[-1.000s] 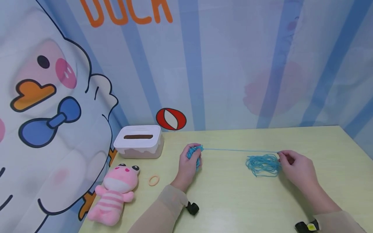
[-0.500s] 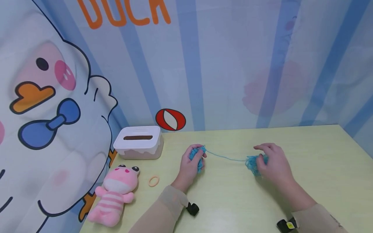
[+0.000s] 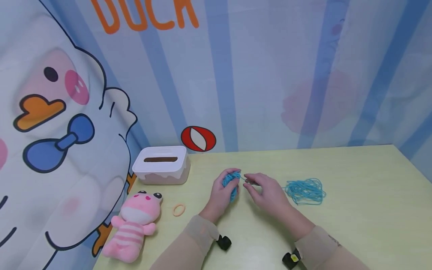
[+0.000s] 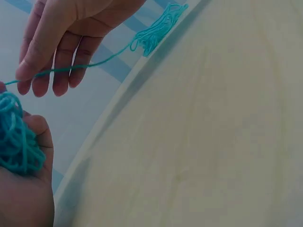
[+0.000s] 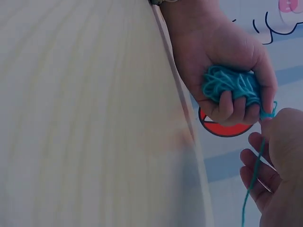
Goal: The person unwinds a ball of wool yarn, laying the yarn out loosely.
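Observation:
My left hand [image 3: 217,195] grips a bundle of light blue yarn [image 3: 231,179], fingers curled round it with the thumb over its near side. Just to its right, my right hand [image 3: 271,194] pinches the yarn strand between thumb and forefinger, close to the bundle. The right wrist view shows that strand [image 5: 255,175] trailing down past the other, loosely bent fingers. A loose pile of the same yarn [image 3: 306,191] lies on the table to the right. In the left wrist view the strand [image 4: 108,58] runs from this pile to the pinching fingers.
A white and beige tissue box [image 3: 161,177] stands at the table's back left. In front of it lie a pink plush toy [image 3: 132,232] and a small peach-coloured ring [image 3: 179,210]. A printed fabric backdrop [image 3: 263,75] rises behind the pale wooden table [image 3: 371,210].
My right hand has moved left from beyond the loose pile to beside the bundle, where it now pinches the strand. The pulled-taut strand went slack. My left hand has barely moved.

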`<state>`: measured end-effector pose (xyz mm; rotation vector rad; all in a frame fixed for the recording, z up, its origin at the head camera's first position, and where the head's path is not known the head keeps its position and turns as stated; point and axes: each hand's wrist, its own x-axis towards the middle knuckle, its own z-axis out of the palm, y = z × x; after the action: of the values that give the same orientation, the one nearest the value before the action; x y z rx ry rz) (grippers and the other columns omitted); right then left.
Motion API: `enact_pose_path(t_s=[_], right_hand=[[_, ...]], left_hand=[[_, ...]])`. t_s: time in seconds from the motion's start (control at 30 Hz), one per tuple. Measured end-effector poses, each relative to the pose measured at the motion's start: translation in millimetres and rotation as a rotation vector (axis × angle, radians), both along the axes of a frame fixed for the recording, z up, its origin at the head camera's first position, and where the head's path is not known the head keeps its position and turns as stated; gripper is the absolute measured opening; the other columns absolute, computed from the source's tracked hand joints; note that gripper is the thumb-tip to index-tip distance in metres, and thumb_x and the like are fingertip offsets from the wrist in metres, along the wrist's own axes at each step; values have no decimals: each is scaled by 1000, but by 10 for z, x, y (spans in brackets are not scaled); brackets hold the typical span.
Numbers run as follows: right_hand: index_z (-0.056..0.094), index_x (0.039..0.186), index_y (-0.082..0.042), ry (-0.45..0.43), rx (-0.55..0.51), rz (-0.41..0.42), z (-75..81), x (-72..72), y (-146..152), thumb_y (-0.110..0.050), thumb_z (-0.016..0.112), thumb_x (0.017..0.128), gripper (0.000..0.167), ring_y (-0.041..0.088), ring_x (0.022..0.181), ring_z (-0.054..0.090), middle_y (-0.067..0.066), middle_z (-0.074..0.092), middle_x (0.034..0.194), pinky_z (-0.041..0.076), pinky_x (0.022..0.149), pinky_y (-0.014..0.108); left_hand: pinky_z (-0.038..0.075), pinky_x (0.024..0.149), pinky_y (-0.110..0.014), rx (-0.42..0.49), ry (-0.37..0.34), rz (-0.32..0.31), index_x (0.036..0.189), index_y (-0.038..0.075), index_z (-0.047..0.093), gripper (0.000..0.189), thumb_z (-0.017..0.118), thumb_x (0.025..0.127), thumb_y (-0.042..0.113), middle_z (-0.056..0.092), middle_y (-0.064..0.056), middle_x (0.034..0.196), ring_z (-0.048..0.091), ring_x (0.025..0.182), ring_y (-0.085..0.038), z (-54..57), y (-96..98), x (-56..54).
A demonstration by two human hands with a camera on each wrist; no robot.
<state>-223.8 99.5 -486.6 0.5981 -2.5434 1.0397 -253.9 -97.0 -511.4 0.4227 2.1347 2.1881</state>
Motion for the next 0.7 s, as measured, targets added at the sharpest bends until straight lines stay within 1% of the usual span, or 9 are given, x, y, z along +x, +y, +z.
enact_pose_path(t_s=[0.1, 0.2, 0.27, 0.33, 0.43, 0.5, 0.57, 0.63, 0.7], right_hand=[[81, 123, -8, 32, -14, -24, 19, 3, -63, -16, 75, 106, 21, 23, 97, 81, 5, 83, 107, 67, 84, 44], [83, 117, -8, 58, -45, -55, 52, 23, -59, -11, 76, 104, 15, 20, 90, 79, 4, 82, 101, 66, 77, 41], [82, 116, -7, 73, -73, -69, 78, 45, -19, -11, 76, 104, 14, 19, 88, 79, 3, 82, 99, 66, 75, 41], [82, 115, -6, 92, -107, -68, 100, 62, 33, -8, 75, 104, 13, 19, 87, 78, 4, 82, 98, 66, 73, 40], [80, 115, -4, 98, -145, -69, 128, 87, 130, -6, 74, 104, 13, 19, 86, 77, 3, 82, 97, 64, 71, 34], [79, 114, -4, 96, -164, -81, 138, 97, 201, -5, 73, 104, 12, 19, 86, 77, 3, 82, 97, 63, 71, 30], [78, 113, -5, 95, -190, -105, 139, 110, 281, -6, 72, 104, 11, 15, 86, 75, 2, 82, 96, 61, 71, 25], [77, 111, -5, 101, -223, -125, 128, 111, 364, -6, 71, 105, 9, 10, 84, 73, 2, 81, 93, 59, 70, 21], [76, 109, -5, 109, -269, -133, 115, 114, 455, -6, 69, 106, 8, 3, 83, 69, 3, 80, 91, 56, 67, 17]], left_hand=[[62, 80, -25, 9, -8, -16, 150, 4, 58, 38, 58, 115, 19, 65, -18, 107, 65, 84, -20, -7, 2, -1], [67, 82, -27, 40, -32, -42, 151, 4, 54, 38, 56, 116, 18, 66, -29, 116, 71, 90, -20, -16, 4, -8], [68, 80, -28, 44, -49, -44, 151, 5, 53, 39, 57, 116, 19, 65, -34, 120, 72, 90, -19, -14, 11, -9], [66, 74, -27, 31, -61, -30, 151, 7, 54, 38, 58, 115, 21, 65, -30, 114, 70, 84, -18, -9, 18, -8], [60, 63, -23, 2, -56, 5, 147, 10, 57, 33, 59, 115, 21, 64, -17, 96, 62, 70, -16, -16, 16, -13], [55, 59, -23, 5, -51, 20, 144, 10, 59, 30, 56, 115, 17, 61, -11, 89, 58, 64, -16, -26, 6, -15], [52, 57, -23, 13, -42, 30, 141, 9, 60, 29, 52, 113, 12, 62, -12, 91, 55, 62, -17, -35, 3, -19], [51, 57, -23, 24, -42, 42, 141, 4, 59, 31, 49, 112, 9, 61, -15, 91, 53, 62, -18, -36, -3, -14], [51, 57, -24, 31, -46, 66, 135, 5, 61, 28, 48, 110, 8, 61, -16, 90, 52, 62, -20, -30, -1, -7]])
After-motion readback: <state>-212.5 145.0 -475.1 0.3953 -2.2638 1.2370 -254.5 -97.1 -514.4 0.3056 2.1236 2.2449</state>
